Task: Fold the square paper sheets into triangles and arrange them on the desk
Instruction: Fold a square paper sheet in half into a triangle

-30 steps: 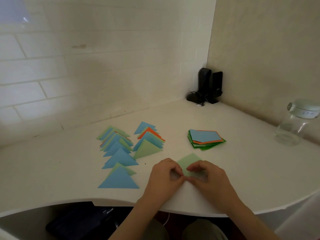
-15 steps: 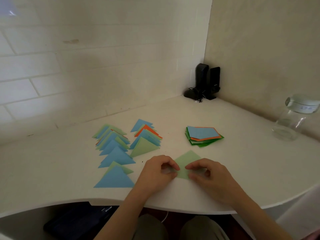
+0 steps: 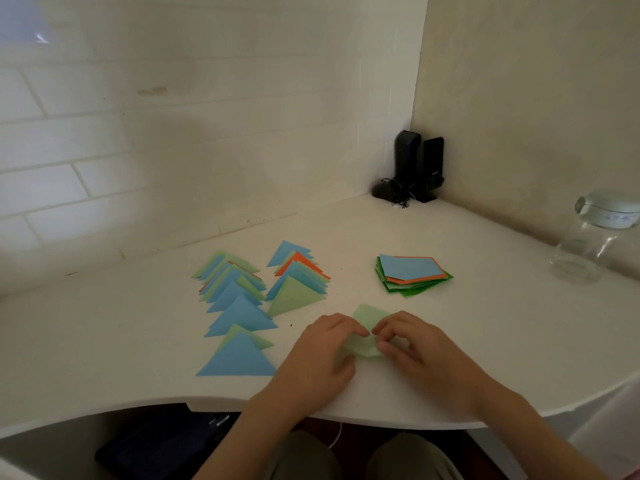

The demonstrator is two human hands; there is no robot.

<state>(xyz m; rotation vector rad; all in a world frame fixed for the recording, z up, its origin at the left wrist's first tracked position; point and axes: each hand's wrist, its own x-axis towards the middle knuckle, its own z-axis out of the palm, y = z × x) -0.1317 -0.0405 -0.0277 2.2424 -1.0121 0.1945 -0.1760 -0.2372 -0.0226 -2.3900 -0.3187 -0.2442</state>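
Pinching green sheet (image 3: 367, 315) — both hands.

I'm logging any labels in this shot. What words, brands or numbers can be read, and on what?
Nothing can be read.
Glass jar: a pale label near its top carries faint marks, too blurred to read.
Black speakers: a small light mark on the right one, too small to read.
Paper sheets and folded triangles: no print.

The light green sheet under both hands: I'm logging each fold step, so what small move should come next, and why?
Probably press the fold flat. Both the left hand and right hand pinch the light green sheet on the desk, and it does not yet lie flat like the folded triangles.
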